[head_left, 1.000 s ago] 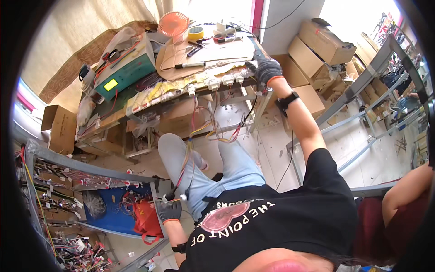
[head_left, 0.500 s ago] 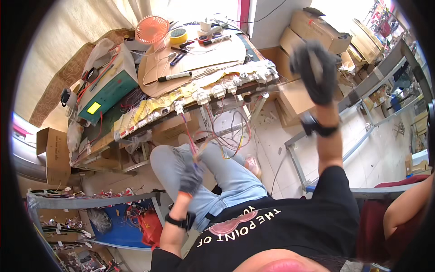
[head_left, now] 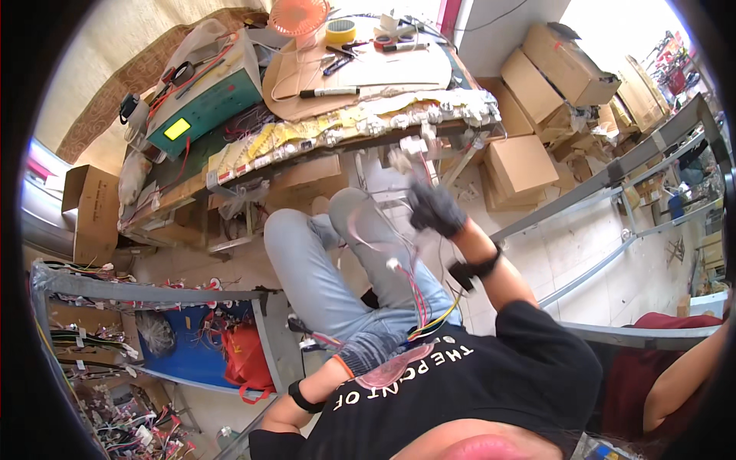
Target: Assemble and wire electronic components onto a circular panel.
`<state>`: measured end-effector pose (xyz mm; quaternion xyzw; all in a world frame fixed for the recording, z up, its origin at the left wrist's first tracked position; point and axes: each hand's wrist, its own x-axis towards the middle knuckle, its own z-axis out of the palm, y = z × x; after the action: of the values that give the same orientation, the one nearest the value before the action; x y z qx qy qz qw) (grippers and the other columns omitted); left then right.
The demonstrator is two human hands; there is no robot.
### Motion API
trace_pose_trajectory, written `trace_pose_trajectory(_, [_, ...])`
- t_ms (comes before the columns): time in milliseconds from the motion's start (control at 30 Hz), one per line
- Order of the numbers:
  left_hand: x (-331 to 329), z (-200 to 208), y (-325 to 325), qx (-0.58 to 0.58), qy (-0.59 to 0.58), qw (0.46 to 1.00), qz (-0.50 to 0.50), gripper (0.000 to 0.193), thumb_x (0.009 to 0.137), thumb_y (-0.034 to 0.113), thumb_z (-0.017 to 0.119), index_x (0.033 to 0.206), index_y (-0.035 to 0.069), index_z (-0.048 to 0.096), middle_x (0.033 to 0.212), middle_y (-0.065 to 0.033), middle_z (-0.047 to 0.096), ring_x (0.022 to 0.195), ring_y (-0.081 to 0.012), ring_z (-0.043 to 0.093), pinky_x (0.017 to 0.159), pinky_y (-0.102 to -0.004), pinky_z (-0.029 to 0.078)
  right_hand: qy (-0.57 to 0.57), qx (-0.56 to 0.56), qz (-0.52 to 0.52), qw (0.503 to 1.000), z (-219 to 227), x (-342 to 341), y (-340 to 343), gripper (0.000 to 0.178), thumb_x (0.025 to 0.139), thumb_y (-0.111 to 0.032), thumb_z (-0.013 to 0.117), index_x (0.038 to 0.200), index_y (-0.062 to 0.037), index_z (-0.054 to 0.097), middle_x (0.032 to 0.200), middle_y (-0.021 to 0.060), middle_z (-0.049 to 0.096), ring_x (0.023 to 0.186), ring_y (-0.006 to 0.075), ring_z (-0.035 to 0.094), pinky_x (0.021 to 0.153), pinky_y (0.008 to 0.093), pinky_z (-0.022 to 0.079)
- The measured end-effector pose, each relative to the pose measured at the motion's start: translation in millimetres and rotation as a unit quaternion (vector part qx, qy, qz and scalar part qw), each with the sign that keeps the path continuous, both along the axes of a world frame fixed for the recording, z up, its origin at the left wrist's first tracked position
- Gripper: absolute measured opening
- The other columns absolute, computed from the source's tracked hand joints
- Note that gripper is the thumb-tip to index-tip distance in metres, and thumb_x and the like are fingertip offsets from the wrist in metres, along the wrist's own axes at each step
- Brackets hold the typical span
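Coloured wires of a wire harness (head_left: 420, 295), with a small white connector on one lead, run into my left hand (head_left: 376, 349). That hand wears a grey knitted glove and is closed around the bundle against my shirt, and other leads stick out on its left side. My right hand (head_left: 437, 211), in a dark glove, is raised past my knees with its fingers curled round the harness's leads. White connectors (head_left: 414, 146) hang in the air just beyond it, partly blurred. Farther off, a strip of white connector holders (head_left: 360, 123) with yellow tape lines the workbench's front edge.
On the workbench stand a green box with a lit display (head_left: 203, 103), an orange fan (head_left: 299, 17), a tape roll (head_left: 340, 31) and markers (head_left: 330, 92). Cardboard boxes (head_left: 521, 165) are stacked at right. Metal-framed racks flank me; the left one holds harnesses and a red bag (head_left: 247, 356). Another person's arm (head_left: 682, 376) shows at right.
My right hand has come down and left from high at the right to the harness. Connectors have come off the strip. My left hand has drawn the wires toward my body.
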<state>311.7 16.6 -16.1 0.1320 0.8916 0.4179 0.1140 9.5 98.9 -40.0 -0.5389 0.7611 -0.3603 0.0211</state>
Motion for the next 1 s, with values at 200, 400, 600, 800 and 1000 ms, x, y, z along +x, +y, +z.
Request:
trace_pose_trajectory(200, [12.3,-22.2,-14.8,0.161,-0.056,0.985,0.026,0.033,0.084,0.012,0.052,0.116,0.004,0.053,0.101,-0.0147,0.059,0.088,-0.0263,0.058,0.077,-0.0315,0.046,-0.139,0.201,-0.113,0.963,-58.3,-39.2,187.4,0.034,0.086,-0.013,0.047,0.119,-0.0078,0.052,0.095,0.0167,0.060,0.085,0.0237,0.061,0.073,0.0370,0.047])
trace_pose_trajectory(400, [8.4,-5.9,-50.7,-0.093,0.018,0.995,0.019,0.027,0.076,0.028,0.061,0.098,0.012,0.063,0.066,-0.0141,0.060,0.059,-0.0324,0.059,0.056,-0.0380,0.047,-0.161,0.240,-0.302,0.909,104.1,-173.9,91.2,0.018,0.079,-0.024,0.058,0.088,-0.0086,0.063,0.074,0.0181,0.063,0.072,0.0311,0.063,0.062,0.0395,0.050])
trace_pose_trajectory(600, [37.4,-26.9,-84.0,-0.074,-0.033,0.987,0.140,0.025,0.071,0.032,0.067,0.081,0.009,0.064,0.067,-0.0142,0.060,0.061,-0.0319,0.059,0.056,-0.0379,0.047,0.218,0.270,-0.266,0.900,56.9,-182.0,96.9,0.033,0.069,-0.023,0.067,0.096,-0.0067,0.059,0.083,0.0189,0.062,0.076,0.0355,0.061,0.064,0.0423,0.049])
trace_pose_trajectory(800, [64.6,-65.1,-114.8,-0.081,-0.036,0.984,0.157,0.034,0.071,0.038,0.071,0.069,0.006,0.062,0.052,-0.0075,0.054,0.045,-0.0227,0.052,0.048,-0.0334,0.041,0.182,-0.030,-0.442,0.878,38.7,-126.9,37.4,0.041,0.082,-0.032,0.058,0.101,0.0029,0.052,0.095,0.0252,0.057,0.086,0.0385,0.056,0.075,0.0453,0.045])
trace_pose_trajectory(1000, [-10.9,99.2,-94.5,0.296,-0.329,0.880,0.176,0.033,0.075,0.026,0.069,0.093,0.000,0.059,0.053,-0.0006,0.051,0.043,-0.0086,0.045,0.041,-0.0251,0.036,0.152,-0.105,-0.408,0.894,-7.0,-173.1,62.1,0.030,0.083,-0.019,0.052,0.106,-0.0007,0.051,0.103,0.0245,0.056,0.094,0.0418,0.053,0.079,0.0447,0.045])
